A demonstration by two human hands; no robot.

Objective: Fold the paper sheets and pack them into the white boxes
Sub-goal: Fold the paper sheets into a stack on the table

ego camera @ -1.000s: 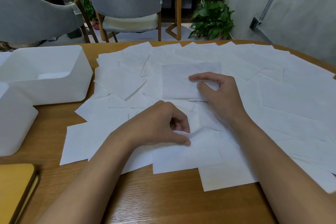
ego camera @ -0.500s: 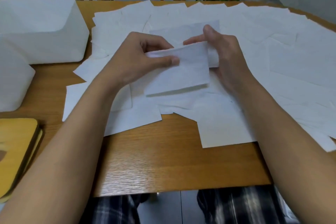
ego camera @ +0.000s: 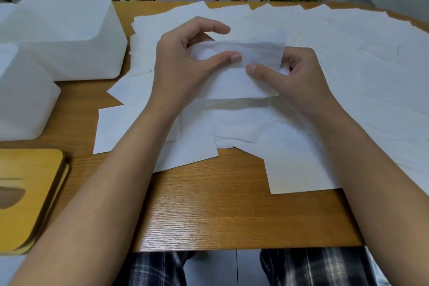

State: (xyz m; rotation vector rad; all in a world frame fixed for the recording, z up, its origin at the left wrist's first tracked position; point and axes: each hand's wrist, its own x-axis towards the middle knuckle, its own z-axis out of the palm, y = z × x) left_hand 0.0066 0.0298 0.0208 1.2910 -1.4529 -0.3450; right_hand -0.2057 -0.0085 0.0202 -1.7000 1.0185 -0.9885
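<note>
Head view. Since half a second ago the right hand [ego camera: 299, 79] has come round from behind the paper sheet [ego camera: 232, 83] to its front. Both thumbs now meet near the sheet's middle, where before only the left thumb lay across it.

- Left hand [ego camera: 185, 65]: thumb presses the sheet's face, fingers [ego camera: 209, 28] curled behind its top edge. It pinches the sheet.
- Right hand: thumb on the face, remaining fingers tucked behind the right edge. Also a pinch.
- The sheet is lifted off the pile, roughly over the middle of the loose sheets [ego camera: 348, 58] that cover the desk [ego camera: 232, 211]. Its lower edge hangs free and throws a shadow on the paper below.

Handling, my judgement: very light, limp tissue-like paper that is easily torn or creased askew. I would take it at the edges near the fold line with thumb-and-finger pinches and press gently.

Look: white and thin. The upper band is greyish and semi-translucent, the lower part a brighter white. Looks part-folded.

The far white box [ego camera: 65, 37] and near white box [ego camera: 21, 95] sit at left, well apart from the hands. I can't see inside either. A slotted wooden lid [ego camera: 27, 193] lies at lower left.
</note>
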